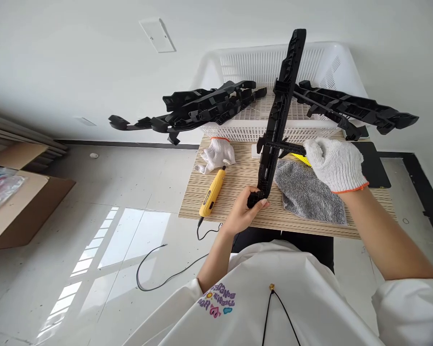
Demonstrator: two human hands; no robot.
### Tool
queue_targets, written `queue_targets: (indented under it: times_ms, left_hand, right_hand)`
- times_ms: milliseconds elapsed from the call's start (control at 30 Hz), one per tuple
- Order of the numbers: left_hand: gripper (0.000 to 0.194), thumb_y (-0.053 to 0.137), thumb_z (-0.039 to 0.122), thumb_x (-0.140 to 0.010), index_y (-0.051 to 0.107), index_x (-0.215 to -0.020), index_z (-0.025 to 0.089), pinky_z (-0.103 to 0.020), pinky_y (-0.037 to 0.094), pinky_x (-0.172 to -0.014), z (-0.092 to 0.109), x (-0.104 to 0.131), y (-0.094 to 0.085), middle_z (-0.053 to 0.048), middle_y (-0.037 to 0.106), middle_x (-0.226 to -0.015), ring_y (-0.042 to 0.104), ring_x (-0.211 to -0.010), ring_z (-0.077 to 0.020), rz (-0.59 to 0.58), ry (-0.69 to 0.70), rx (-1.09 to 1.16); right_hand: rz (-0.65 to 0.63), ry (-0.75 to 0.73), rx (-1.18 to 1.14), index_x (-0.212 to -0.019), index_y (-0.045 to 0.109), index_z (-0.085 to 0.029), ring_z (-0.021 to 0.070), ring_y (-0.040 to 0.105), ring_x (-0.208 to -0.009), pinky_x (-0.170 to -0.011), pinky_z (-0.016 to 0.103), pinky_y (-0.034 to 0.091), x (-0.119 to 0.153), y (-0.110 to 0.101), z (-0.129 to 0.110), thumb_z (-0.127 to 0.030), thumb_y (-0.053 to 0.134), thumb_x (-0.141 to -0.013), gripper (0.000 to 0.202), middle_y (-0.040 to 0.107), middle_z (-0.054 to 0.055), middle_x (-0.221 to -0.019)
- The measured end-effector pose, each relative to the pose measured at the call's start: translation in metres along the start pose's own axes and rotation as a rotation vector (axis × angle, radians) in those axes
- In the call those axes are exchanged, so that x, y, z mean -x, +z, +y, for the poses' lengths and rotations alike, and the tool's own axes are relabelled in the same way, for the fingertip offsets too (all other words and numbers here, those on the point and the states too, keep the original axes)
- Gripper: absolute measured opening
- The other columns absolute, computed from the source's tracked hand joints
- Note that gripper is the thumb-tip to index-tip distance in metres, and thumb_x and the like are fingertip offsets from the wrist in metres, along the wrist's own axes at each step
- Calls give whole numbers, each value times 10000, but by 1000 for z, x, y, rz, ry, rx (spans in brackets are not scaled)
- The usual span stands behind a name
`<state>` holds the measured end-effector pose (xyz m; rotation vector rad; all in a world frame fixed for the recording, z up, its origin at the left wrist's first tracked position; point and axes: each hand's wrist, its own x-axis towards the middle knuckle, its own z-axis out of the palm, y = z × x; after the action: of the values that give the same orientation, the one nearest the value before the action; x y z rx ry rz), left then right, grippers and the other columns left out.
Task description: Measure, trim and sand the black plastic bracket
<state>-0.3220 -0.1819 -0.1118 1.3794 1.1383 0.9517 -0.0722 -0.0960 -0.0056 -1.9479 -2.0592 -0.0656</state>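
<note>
My bare left hand (247,209) grips the lower end of a long black plastic part (277,115), with fingers and thumb wrapped around it. The part stands tilted over the table, its top end in front of the basket. On my right hand (334,163) is a white knit glove with an orange cuff. It is closed around one end of a slim black file-like bar (290,147), whose other end reaches across the part's lower half. Where they meet, I cannot tell whether they touch. A grey cloth (310,194) lies beneath, beside a yellow object (302,159) partly hidden by my glove.
A white plastic basket (274,130) stands behind, with several black parts (209,108) jutting left and more parts (361,105) jutting right. On the table (245,175) lie a white glove (217,154) and a yellow corded tool (212,192). A cardboard box (39,206) sits left.
</note>
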Motion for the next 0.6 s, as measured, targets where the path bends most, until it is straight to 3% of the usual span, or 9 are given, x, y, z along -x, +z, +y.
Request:
queue_targets:
  times_ms: [267, 467, 600]
  left_hand:
    - [342, 679, 509, -958, 541, -1103, 231, -425, 593, -937, 0, 1, -1, -74, 682, -1068, 717, -1066, -256, 1, -15, -30]
    - [340, 708, 505, -939, 567, -1090, 235, -448, 579, -954, 1, 0, -2, -79, 711, -1048, 717, -1072, -275, 20, -14, -55]
    - [345, 725, 513, -923, 580, -1068, 236, -446, 581, -945, 2, 0, -2, -77, 722, -1026, 721, -1066, -281, 30, -18, -47]
  right_hand:
    - [21, -53, 77, -960, 716, -175, 245, 533, -630, -594, 356, 238, -5, 10, 7, -457, 105, -1047, 679, 691, 175, -782]
    - [-86, -186, 260, -1202, 676, -109, 194, 502, -644, -597, 350, 192, -10, 11, 18, -274, 225, -1022, 513, 709, 196, -1034]
    - [-20, -239, 253, -1225, 656, -118, 170, 489, -661, -598, 339, 171, -10, 13, 26, -281, 216, -1038, 505, 689, 193, -1130]
